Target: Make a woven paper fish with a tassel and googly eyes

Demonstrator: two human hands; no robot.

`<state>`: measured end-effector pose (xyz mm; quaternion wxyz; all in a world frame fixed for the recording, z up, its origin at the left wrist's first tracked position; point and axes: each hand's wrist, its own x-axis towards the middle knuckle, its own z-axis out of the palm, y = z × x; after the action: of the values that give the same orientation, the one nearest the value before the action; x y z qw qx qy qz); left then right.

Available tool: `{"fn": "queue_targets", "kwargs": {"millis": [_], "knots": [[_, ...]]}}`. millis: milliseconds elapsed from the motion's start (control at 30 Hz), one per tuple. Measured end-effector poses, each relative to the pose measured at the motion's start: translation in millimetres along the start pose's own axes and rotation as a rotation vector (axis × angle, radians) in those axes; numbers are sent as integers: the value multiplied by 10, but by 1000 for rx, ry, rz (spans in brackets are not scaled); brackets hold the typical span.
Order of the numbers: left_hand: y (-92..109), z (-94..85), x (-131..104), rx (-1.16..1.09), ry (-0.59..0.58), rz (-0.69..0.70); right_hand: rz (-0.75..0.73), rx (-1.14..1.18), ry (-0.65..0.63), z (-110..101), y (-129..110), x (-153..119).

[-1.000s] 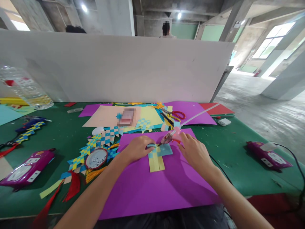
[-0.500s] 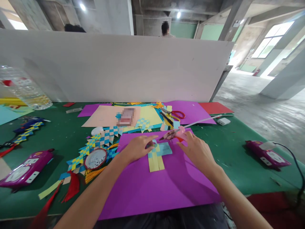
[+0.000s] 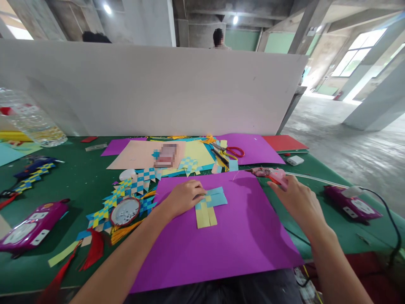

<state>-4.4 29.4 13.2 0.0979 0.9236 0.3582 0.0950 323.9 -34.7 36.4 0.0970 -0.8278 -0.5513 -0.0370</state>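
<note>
A large purple sheet [image 3: 221, 249] lies in front of me. On it are blue and yellow paper strips [image 3: 209, 207], folded together. My left hand [image 3: 186, 195] has its fingers drawn together at the left end of the strips, touching them; its fingertips are partly hidden. My right hand [image 3: 292, 196] is closed round the handle of a pink glue gun [image 3: 268, 172], beyond the sheet's right edge. The gun's dark nozzle points left, with a thin thread near it. A clear glue stick [image 3: 316, 179] sticks out of its back.
Scissors with red handles [image 3: 236, 151] lie at the back. On the left are woven paper strips [image 3: 106, 207], a round dish [image 3: 125, 212] and a purple power strip [image 3: 34, 228]. Another power strip [image 3: 352, 204] is at right. A white partition [image 3: 158, 90] stands behind.
My right hand has moved right with the glue gun, away from the strips. My left hand's fingers have come down and closed at the strips.
</note>
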Motion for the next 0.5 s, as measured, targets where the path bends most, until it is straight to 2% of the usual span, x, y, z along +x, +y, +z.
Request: {"fn": "queue_targets", "kwargs": {"millis": [200, 300, 500], "knots": [[0, 12, 9, 26, -2, 5, 60, -10, -28, 166, 184, -37], [12, -3, 8, 34, -9, 5, 39, 3, -27, 272, 224, -52], [33, 20, 15, 8, 6, -20, -11, 11, 146, 512, 311, 8]]}}
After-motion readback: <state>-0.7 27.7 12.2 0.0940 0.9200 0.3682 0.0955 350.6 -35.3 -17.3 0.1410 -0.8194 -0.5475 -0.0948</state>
